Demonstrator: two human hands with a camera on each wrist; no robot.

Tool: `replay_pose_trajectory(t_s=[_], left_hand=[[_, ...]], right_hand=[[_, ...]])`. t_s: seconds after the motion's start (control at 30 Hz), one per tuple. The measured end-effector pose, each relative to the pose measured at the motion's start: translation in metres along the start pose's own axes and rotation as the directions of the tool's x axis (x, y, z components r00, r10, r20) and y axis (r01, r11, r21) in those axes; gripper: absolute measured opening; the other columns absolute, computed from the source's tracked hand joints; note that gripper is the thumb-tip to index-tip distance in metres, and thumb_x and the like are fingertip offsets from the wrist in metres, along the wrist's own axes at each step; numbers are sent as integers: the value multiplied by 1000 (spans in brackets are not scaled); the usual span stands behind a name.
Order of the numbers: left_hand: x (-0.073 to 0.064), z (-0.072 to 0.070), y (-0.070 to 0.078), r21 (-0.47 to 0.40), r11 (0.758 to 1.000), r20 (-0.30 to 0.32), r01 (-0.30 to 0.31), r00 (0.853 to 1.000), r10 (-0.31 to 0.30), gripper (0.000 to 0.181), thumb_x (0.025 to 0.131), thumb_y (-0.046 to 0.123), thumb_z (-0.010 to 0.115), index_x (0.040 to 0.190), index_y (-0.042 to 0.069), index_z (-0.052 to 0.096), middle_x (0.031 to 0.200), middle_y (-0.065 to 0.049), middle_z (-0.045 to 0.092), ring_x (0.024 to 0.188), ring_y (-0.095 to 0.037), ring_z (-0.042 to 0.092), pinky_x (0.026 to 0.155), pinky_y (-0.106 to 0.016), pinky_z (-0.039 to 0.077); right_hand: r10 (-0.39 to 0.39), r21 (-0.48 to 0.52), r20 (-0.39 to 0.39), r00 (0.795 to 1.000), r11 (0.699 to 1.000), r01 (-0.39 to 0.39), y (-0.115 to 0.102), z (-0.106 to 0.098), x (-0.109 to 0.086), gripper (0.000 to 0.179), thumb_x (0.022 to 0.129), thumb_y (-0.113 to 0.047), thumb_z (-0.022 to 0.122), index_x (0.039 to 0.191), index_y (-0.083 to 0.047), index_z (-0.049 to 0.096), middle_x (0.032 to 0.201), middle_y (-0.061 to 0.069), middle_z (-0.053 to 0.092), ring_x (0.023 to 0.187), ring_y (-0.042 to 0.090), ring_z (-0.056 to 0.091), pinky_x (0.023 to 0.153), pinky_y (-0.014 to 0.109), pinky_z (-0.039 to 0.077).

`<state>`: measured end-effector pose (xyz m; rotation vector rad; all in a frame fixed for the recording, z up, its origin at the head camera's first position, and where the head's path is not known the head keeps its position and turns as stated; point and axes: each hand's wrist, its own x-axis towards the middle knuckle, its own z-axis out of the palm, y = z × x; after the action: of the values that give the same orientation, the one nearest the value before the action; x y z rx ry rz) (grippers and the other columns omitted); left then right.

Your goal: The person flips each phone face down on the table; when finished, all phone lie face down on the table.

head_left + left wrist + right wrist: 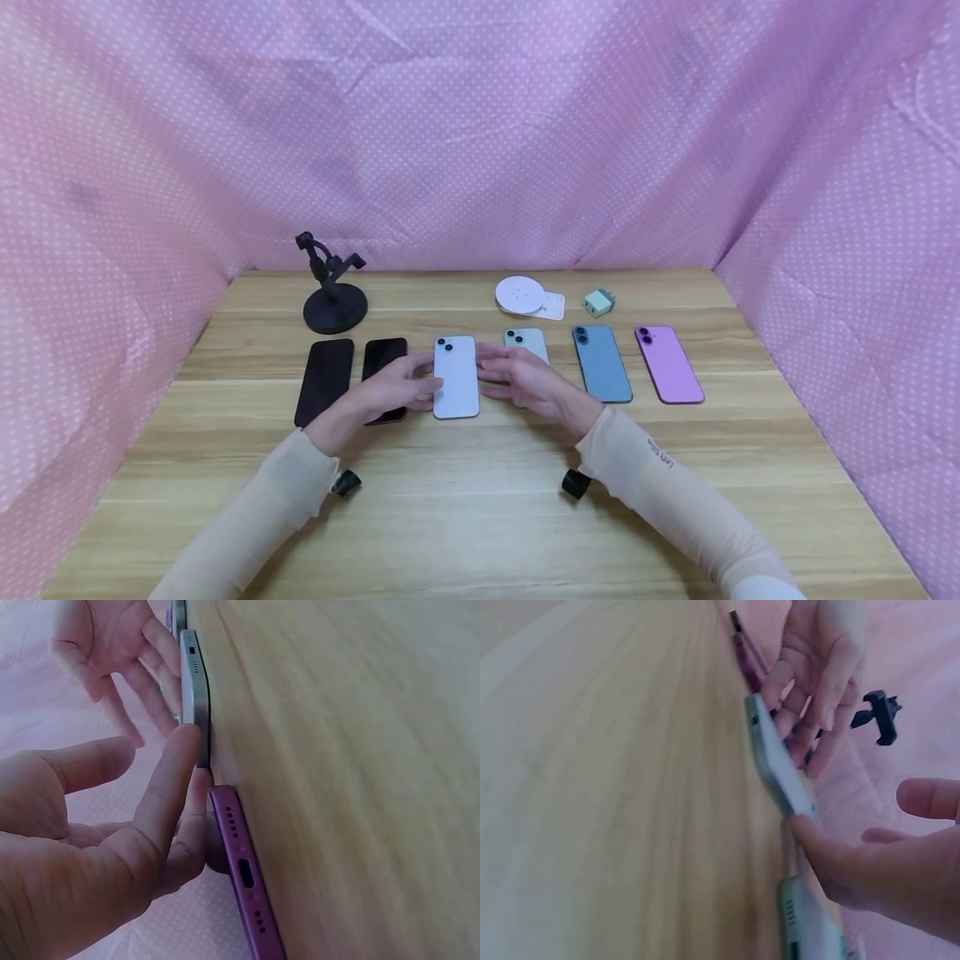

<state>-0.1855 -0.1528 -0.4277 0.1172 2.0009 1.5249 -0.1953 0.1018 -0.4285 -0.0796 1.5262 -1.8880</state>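
Note:
A white phone (pixel 456 379) lies back-up on the table, its two-lens camera at the far left corner, between my two hands. My left hand (pixel 396 385) is at its left edge, with extended fingertips right at its side in the left wrist view. From the other side, my right hand (pixel 525 379) reaches to the right edge, fingers extended and thumb apart in the right wrist view. Partly under my left hand lies a dark-screened phone with a purple frame (pixel 247 881). A pale green phone (pixel 531 340) is partly covered by my right hand.
A black phone (pixel 325 379) lies far left; blue (pixel 603 367) and pink (pixel 670 367) phones lie right. Behind the row stand a black phone stand (pixel 335 308), a white round disc (pixel 519 295) on a card (pixel 553 307), and a green charger plug (pixel 597 302). Pink dotted cloth (pixel 480 150) surrounds the table.

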Motion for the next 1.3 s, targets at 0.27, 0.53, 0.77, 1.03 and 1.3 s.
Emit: replay_pose_trajectory(t_s=[0.27, 0.53, 0.77, 1.03, 1.3], left_hand=[[-34, -25, -1, 309, 929, -82, -201, 968, 237, 61, 105, 22, 59, 156, 0, 32, 150, -24, 43, 130, -37, 50, 105, -50, 48], [-62, -63, -20, 429, 880, -182, -205, 934, 307, 62, 104, 25, 61, 152, -6, 37, 145, -30, 44, 130, -46, 44, 106, -62, 39], [-64, -75, -31, 373, 913, -193, -162, 949, 248, 68, 104, 25, 61, 155, -8, 29, 157, -31, 28, 140, -51, 33, 111, -64, 35], [-65, -76, -33, 244, 962, -168, -124, 972, 167, 73, 103, 25, 62, 157, -5, 24, 154, -31, 30, 132, -43, 45, 100, -40, 51], [-58, -74, -35, 198, 974, -139, -107, 981, 136, 75, 103, 27, 63, 158, -4, 22, 155, -32, 30, 135, -44, 41, 102, -44, 49]], right_hand=[[-101, -162, 8, 995, 982, 101, -13, 23, 7, 56, 105, -9, 54, 157, -6, 35, 160, 16, 36, 142, 34, 41, 114, 50, 40], [-106, -141, 64, 992, 983, 115, -10, 48, 31, 56, 103, -3, 53, 156, 0, 34, 159, 21, 35, 145, 34, 37, 112, 44, 42], [-67, -159, 41, 997, 985, 72, 1, 63, 48, 54, 104, -5, 54, 155, -2, 37, 156, 19, 41, 141, 32, 42, 112, 43, 43], [-42, -81, 64, 997, 996, 47, 11, 81, 64, 53, 103, -1, 51, 155, 1, 37, 154, 22, 41, 141, 32, 41, 113, 47, 42], [5, 29, 90, 996, 1000, -8, 12, 84, 62, 55, 104, -1, 48, 157, 0, 32, 156, 21, 39, 143, 32, 39, 115, 51, 36]])
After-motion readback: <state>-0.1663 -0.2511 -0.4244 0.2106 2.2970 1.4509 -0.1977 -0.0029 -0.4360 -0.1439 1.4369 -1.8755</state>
